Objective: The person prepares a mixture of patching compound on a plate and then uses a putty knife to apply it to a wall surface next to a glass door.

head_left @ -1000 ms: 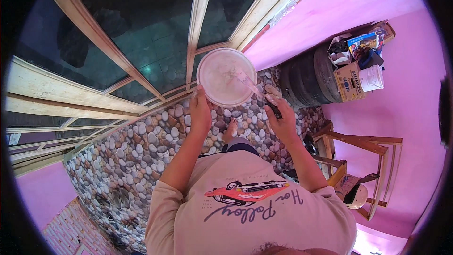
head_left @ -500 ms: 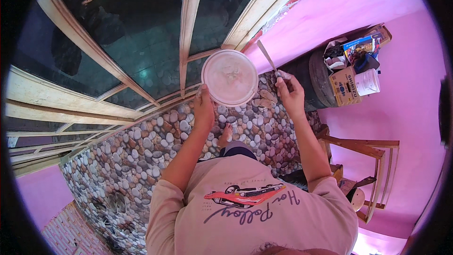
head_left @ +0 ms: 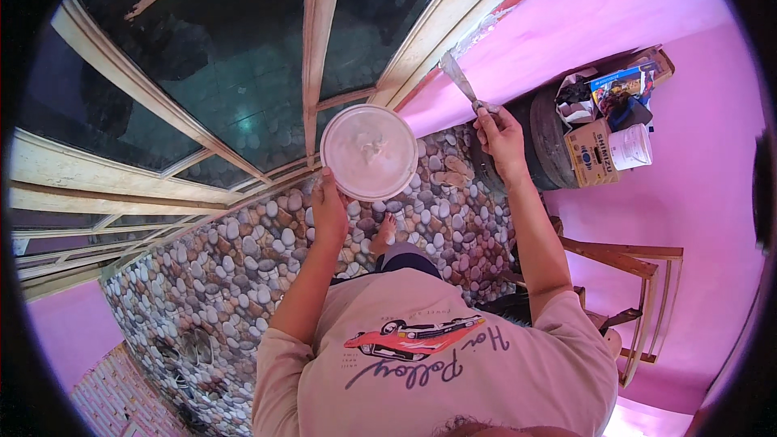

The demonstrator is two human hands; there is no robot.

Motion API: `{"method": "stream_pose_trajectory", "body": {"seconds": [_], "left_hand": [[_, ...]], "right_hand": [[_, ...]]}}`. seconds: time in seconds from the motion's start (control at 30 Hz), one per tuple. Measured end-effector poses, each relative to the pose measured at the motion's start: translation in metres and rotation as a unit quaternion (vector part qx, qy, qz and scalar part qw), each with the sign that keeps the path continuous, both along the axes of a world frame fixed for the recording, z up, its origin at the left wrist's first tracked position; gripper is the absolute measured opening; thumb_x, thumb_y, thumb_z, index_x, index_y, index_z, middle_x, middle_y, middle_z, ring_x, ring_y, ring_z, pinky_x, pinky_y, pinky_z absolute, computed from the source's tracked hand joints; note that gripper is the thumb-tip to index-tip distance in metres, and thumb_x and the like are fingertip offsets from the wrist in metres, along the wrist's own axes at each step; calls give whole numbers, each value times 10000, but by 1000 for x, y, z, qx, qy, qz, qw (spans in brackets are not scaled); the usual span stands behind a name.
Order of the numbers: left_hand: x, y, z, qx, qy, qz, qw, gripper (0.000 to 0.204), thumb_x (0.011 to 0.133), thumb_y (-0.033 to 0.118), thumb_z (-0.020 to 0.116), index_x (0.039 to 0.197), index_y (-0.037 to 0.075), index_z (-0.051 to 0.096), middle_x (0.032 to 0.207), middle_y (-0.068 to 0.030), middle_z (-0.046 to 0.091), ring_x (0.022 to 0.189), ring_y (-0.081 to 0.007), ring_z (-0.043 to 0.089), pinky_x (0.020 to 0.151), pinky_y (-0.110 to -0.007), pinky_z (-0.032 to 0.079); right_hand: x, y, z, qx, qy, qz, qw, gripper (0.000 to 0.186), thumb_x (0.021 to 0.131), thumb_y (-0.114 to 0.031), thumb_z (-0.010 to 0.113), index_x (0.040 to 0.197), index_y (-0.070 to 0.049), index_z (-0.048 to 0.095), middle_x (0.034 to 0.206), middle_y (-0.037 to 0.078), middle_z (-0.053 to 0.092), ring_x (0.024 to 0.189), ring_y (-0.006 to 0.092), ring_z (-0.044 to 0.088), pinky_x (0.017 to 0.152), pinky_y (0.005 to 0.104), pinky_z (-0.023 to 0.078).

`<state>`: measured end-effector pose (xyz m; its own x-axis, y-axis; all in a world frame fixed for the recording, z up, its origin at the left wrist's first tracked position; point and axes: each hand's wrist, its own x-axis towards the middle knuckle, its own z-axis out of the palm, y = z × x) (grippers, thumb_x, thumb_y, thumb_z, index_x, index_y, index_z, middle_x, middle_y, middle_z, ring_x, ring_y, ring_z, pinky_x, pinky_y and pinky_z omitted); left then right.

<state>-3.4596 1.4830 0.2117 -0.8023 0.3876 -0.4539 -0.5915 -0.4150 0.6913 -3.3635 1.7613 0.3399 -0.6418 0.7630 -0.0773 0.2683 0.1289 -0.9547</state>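
Observation:
My left hand (head_left: 329, 209) grips the near left edge of a round, whitish plastic lid (head_left: 346, 171), held level above the floor. A small mound of pale paste (head_left: 371, 148) sits at the middle of the lid. In my right hand (head_left: 501, 144) is a putty knife (head_left: 460, 78), its handle mostly hidden by my fingers. The knife's metal blade points up and to the left, in front of the pink wall and close to the cream window frame (head_left: 421, 36) in view. Blade and lid are apart.
A dark round drum (head_left: 552, 142) stands at the right, with a cardboard box (head_left: 592, 152), a white tub (head_left: 630, 146) and other odds and ends. Lower right is a wooden frame (head_left: 619, 249). Glass panes (head_left: 235, 57) fill the left. A pebble-patterned floor (head_left: 267, 275) lies below.
The lid has moved left and slightly nearer to me. My right hand has shifted a little right, and the knife has turned so its blade shows broader.

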Motion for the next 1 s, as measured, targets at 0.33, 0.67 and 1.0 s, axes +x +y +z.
{"method": "stream_pose_trajectory", "body": {"seconds": [0.33, 0.67, 1.0], "left_hand": [[2, -28, -7, -26, -13, -10, 1000, 436, 988, 409, 505, 1177, 18, 548, 1071, -78, 654, 943, -158, 645, 776, -303, 529], [5, -41, -7, -48, 1, 17, 999, 483, 980, 473, 495, 1038, 1, 581, 929, -59, 659, 778, -110, 632, 666, -256, 505], [6, -54, -18, -44, -9, 25, 999, 437, 991, 422, 498, 1104, 6, 574, 970, -43, 647, 828, -115, 613, 682, -269, 492]], "right_hand": [[1, -12, -8, -69, 18, -30, 997, 201, 953, -230, 612, 1074, -69, 611, 765, -9, 566, 538, 30, 434, 422, 173, 286], [-2, -20, -9, -23, 44, -24, 998, 233, 949, -211, 613, 1091, -27, 627, 725, -7, 570, 518, 29, 447, 414, 190, 330], [-1, -25, -4, -14, 42, -46, 998, 229, 955, -209, 603, 1078, -17, 626, 719, -12, 562, 529, 28, 450, 425, 188, 336]]}}
